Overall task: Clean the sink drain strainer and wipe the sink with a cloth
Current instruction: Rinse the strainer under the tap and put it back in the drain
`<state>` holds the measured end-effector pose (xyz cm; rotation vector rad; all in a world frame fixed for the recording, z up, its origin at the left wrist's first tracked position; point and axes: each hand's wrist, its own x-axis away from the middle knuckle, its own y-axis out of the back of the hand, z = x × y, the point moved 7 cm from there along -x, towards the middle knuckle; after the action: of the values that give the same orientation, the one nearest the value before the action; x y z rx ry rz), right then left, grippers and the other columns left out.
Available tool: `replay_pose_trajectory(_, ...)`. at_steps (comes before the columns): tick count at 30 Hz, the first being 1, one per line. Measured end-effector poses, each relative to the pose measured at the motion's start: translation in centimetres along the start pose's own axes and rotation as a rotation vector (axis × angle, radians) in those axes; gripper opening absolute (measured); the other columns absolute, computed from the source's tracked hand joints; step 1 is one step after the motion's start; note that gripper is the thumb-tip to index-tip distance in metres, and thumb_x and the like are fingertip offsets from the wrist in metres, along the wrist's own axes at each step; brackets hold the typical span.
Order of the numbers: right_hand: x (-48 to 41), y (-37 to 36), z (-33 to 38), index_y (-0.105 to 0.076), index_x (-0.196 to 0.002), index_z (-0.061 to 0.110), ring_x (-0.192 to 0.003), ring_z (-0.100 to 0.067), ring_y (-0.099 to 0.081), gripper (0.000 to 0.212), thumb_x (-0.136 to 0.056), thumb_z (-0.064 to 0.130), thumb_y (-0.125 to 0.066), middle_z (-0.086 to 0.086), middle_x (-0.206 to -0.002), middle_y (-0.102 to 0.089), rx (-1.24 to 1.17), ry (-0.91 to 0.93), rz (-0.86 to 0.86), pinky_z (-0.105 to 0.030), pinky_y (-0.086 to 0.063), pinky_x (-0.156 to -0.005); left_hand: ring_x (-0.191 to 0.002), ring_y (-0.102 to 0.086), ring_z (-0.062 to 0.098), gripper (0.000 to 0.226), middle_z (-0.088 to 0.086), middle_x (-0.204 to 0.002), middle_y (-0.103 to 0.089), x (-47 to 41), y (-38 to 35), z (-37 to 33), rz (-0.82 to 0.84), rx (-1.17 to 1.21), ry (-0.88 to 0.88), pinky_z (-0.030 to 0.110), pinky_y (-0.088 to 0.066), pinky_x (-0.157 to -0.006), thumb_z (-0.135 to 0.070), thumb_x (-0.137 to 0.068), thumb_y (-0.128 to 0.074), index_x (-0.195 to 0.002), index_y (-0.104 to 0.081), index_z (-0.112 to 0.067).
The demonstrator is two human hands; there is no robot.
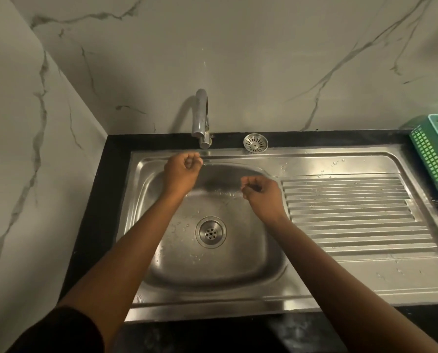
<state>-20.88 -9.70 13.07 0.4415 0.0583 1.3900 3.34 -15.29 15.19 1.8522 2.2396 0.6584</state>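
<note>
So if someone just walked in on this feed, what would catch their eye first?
Two bare forearms reaching over the steel sink, the left hand curled near the tap and the right hand curled above the basin. Next, the drain strainer sitting out on the black ledge behind the sink, and a green basket at far right.

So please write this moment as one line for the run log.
strainer: on counter behind sink | left hand: closed, empty | right hand: closed, empty | cloth: not visible

Dim warm light; faucet (pixel 201 118) shadow on wall; edges bowed.
</note>
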Motion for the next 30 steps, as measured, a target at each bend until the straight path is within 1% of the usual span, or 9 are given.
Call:
replay_pose_trajectory(3,-1.9,0.2,1.1,-0.077,-0.109,0.017,-0.083,-0.002,-0.070,0.017,-0.095,0.011,-0.069,0.007,-0.096,-0.077,0.071,0.039,-0.007,-0.004,-0.049,-0.067,-0.106,-0.074,0.024,0.033,0.009,-0.117,-0.078,-2.8,-0.4,-1.1,-0.005,-0.009,-0.004,0.045,-0.060,-0.100,-0.026,-0.096,-0.074,-0.125,-0.072,-0.010)
replay_pose_trajectory(5,-3.0,0.2,1.5,-0.077,-0.108,0.015,-0.082,-0.002,-0.069,0.017,-0.095,0.009,-0.068,0.005,-0.096,-0.077,0.079,0.042,-0.002,-0.002,-0.045,-0.062,-0.100,-0.075,0.021,0.030,0.007,-0.110,-0.079,-4.2,-0.8,-1.7,-0.014,-0.007,-0.015,0.043,-0.062,-0.093,-0.032,-0.093,-0.076,-0.114,-0.076,-0.009)
replay_pose_trajectory(9,-4.7,-0.1,1.9,-0.077,-0.108,0.013,-0.089,-0.009,-0.071,0.017,-0.095,0.007,-0.068,0.001,-0.100,-0.078,0.061,0.034,-0.011,-0.005,-0.048,-0.068,-0.085,-0.078,0.027,0.032,0.007,-0.091,-0.079,-6.4,-1.6,-2.0,-0.039,0.032,0.019,0.045,-0.066,-0.080,-0.046,-0.085,-0.080,-0.093,-0.074,-0.015)
replay_pose_trajectory(14,-5.8,-0.3,1.3,-0.077,-0.113,0.012,-0.091,-0.011,-0.071,0.019,-0.095,0.008,-0.070,-0.001,-0.103,-0.078,0.046,0.019,-0.028,-0.016,-0.052,-0.079,-0.078,-0.078,0.043,0.034,0.024,-0.086,-0.078,-7.7,-1.3,-1.7,-0.120,0.049,0.009,0.060,-0.065,-0.073,-0.045,-0.074,-0.080,-0.069,-0.049,-0.032)
replay_pose_trajectory(17,-6.3,-0.3,0.8,-0.077,-0.113,0.011,-0.092,-0.011,-0.071,0.020,-0.095,0.009,-0.070,-0.001,-0.104,-0.078,0.058,0.014,-0.038,-0.018,-0.053,-0.081,-0.069,-0.078,0.035,0.031,0.009,-0.069,-0.075,-8.2,-1.1,-0.9,-0.126,0.028,-0.018,0.059,-0.065,-0.069,-0.033,-0.082,-0.078,-0.061,-0.056,-0.030)
replay_pose_trajectory(19,-6.6,-0.3,0.3,-0.077,-0.112,0.011,-0.089,-0.011,-0.071,0.019,-0.095,0.009,-0.070,-0.001,-0.101,-0.078,0.050,0.001,-0.040,-0.014,-0.052,-0.075,-0.073,-0.079,0.036,0.032,0.006,-0.071,-0.075,-8.6,-1.0,-0.3,-0.106,0.041,-0.007,0.058,-0.066,-0.072,-0.027,-0.087,-0.079,-0.062,-0.060,-0.030)
replay_pose_trajectory(22,-7.5,-0.2,-0.6,-0.077,-0.103,0.014,-0.076,-0.013,-0.071,0.011,-0.094,0.010,-0.073,-0.001,-0.087,-0.077,-0.024,-0.062,-0.073,-0.009,-0.050,-0.061,-0.082,-0.079,0.041,0.027,0.017,-0.084,-0.079,-9.1,-1.1,0.4,-0.050,0.064,0.022,0.058,-0.065,-0.079,-0.024,-0.092,-0.078,-0.067,-0.067,-0.027)
replay_pose_trajectory(26,-9.2,0.1,-2.5,-0.077,-0.085,0.018,-0.070,-0.016,-0.073,0.007,-0.090,0.014,-0.080,0.002,-0.071,-0.077,-0.191,-0.217,-0.177,-0.027,-0.064,-0.070,-0.070,-0.079,0.008,0.028,-0.013,-0.068,-0.078,-9.0,-0.9,0.6,-0.004,0.095,0.004,0.046,-0.068,-0.078,-0.025,-0.093,-0.079,-0.067,-0.069,-0.032)
replay_pose_trajectory(30,-11.4,0.6,-4.0,-0.076,-0.099,0.014,-0.079,-0.021,-0.078,0.019,-0.086,0.023,-0.086,-0.009,-0.093,-0.079,-0.281,-0.380,-0.263,-0.035,-0.067,-0.077,-0.085,-0.080,0.029,0.017,0.001,-0.078,-0.078,-8.4,-0.2,0.7,-0.005,0.049,-0.007,0.049,-0.066,-0.085,-0.027,-0.088,-0.083,-0.074,-0.073,-0.030)
